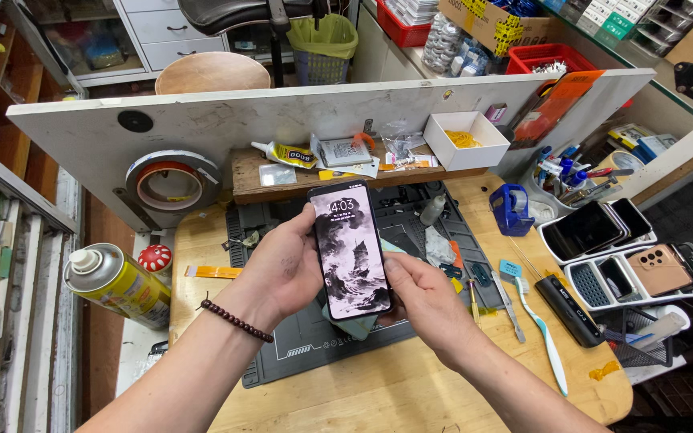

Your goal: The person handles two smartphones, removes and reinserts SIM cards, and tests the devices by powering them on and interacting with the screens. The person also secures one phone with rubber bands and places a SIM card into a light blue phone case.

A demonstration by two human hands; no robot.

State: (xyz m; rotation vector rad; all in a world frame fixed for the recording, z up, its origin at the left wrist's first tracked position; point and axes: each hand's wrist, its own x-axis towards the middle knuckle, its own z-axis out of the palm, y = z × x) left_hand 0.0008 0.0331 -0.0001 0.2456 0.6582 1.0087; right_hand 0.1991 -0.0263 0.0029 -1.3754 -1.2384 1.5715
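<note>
Lit smartphone (350, 250) gripped by left hand (282, 269) and right hand (423, 301), yellow spray can (118, 285) laid at left, white box (467, 140) behind

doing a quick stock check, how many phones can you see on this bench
4 at least. One phone with its screen lit is held in both hands; two dark ones lie in the upper white tray; one tan phone lies back-up in the lower tray. Others may be hidden.
</note>
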